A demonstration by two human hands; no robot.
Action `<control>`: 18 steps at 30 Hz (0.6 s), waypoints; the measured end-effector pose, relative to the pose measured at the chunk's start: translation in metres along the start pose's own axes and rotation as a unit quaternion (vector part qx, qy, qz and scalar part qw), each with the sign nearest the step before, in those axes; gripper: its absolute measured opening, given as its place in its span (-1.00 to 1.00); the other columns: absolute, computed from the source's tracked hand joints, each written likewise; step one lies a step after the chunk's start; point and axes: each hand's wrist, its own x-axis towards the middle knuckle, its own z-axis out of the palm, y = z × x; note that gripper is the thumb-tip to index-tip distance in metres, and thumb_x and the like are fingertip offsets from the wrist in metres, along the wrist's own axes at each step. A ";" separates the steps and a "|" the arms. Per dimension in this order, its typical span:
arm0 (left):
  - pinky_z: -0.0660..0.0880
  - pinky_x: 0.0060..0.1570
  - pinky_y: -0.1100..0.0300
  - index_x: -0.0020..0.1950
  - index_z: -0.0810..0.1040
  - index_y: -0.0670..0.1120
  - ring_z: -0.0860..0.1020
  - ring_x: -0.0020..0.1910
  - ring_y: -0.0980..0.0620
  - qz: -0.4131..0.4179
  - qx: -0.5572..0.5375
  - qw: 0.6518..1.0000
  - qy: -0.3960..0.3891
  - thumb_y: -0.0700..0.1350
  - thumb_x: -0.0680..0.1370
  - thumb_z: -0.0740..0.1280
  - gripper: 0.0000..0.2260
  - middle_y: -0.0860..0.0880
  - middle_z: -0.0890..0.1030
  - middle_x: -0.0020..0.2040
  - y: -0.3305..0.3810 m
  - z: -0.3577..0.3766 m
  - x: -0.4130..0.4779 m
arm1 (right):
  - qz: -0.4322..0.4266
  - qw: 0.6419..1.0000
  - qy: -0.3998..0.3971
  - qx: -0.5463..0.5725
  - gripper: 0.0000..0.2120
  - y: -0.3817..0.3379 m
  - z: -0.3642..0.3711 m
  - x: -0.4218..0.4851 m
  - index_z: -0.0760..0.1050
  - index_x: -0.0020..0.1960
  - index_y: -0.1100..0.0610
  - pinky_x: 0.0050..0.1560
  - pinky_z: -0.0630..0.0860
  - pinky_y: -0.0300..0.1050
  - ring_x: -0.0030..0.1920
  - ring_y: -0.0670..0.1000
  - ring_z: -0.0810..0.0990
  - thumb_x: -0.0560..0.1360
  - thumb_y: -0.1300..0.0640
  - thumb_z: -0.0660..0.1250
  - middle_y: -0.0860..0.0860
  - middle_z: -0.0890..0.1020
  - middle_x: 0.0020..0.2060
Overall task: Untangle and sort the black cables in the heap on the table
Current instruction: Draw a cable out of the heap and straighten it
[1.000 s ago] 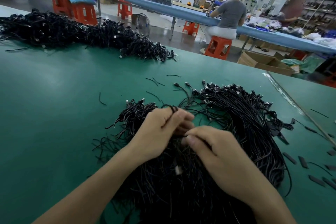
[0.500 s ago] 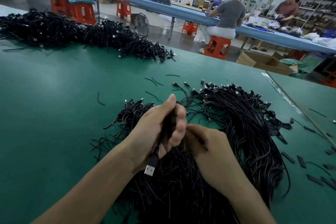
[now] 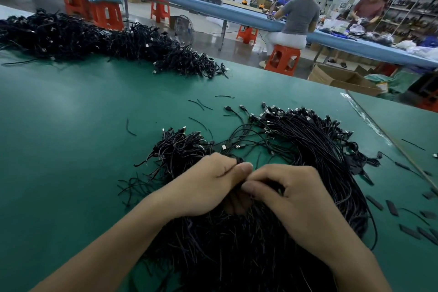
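A heap of black cables (image 3: 308, 149) with small metal plugs lies on the green table (image 3: 71, 137), spreading from the middle toward me. My left hand (image 3: 208, 185) and my right hand (image 3: 291, 194) meet over the heap's near part. Each hand has its fingers curled round a small bundle of black cable (image 3: 239, 161) held between them. The left thumb presses along the bundle's top. What lies inside the palms is hidden.
A second long pile of black cables (image 3: 94, 38) runs along the table's far left. Short black ties (image 3: 374, 202) and wire scraps lie at the right. A seam (image 3: 369, 123) marks the table's right side. Beyond stand orange stools and two other people.
My left hand, raised with a cable and its plug hanging half a second ago, has come down onto the heap. Both hands now close together on one bundle.
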 end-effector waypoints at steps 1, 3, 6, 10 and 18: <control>0.47 -0.44 0.25 -0.30 0.57 -0.08 0.54 -0.49 0.06 -0.021 -0.036 0.999 -0.026 0.01 0.70 0.12 -0.56 -0.03 0.61 -0.42 0.003 0.002 -0.002 | 0.000 1.000 0.019 0.020 -0.90 -0.001 0.000 0.000 0.66 -0.20 0.00 -0.21 0.47 -0.36 -0.24 -0.14 0.65 0.49 0.14 0.47 -0.19 0.66 -0.31; 0.36 -0.53 0.33 -0.37 0.58 -0.03 0.43 -0.59 0.10 -0.060 -0.058 0.995 -0.047 0.11 0.69 0.07 -0.47 0.01 0.51 -0.52 0.007 0.003 -0.004 | 0.000 0.997 0.059 0.049 -0.86 -0.002 0.003 -0.001 0.64 -0.24 -0.01 -0.25 0.46 -0.37 -0.30 -0.10 0.64 0.46 0.16 0.49 -0.16 0.66 -0.37; 0.18 -0.58 0.32 -0.44 0.48 -0.02 0.26 -0.63 0.13 -0.090 -0.097 0.987 -0.094 0.26 0.65 0.04 -0.41 0.05 0.34 -0.58 0.005 -0.001 -0.006 | 0.017 0.990 0.092 0.104 -0.85 0.000 0.008 0.001 0.58 -0.24 -0.02 -0.26 0.47 -0.31 -0.31 -0.10 0.60 0.43 0.10 0.53 -0.12 0.64 -0.35; 0.20 -0.64 0.35 -0.43 0.33 0.02 0.30 -0.63 0.15 -0.092 -0.206 0.959 -0.171 0.27 0.62 0.12 -0.50 0.03 0.39 -0.54 0.001 -0.007 -0.009 | 0.045 0.972 0.006 0.231 -0.86 0.006 0.010 0.001 0.51 -0.16 0.01 -0.16 0.55 0.00 -0.23 0.04 0.57 0.46 -0.01 0.43 0.00 0.62 -0.24; 0.43 -0.46 0.34 -0.47 0.40 -0.07 0.48 -0.50 0.10 -0.074 -0.184 0.975 -0.100 0.16 0.61 0.16 -0.48 -0.05 0.55 -0.43 -0.004 -0.002 -0.005 | 0.053 0.981 -0.050 0.180 -0.88 0.009 0.008 0.004 0.43 -0.12 -0.04 -0.08 0.57 0.25 -0.19 0.11 0.67 0.55 0.00 0.34 0.04 0.70 -0.25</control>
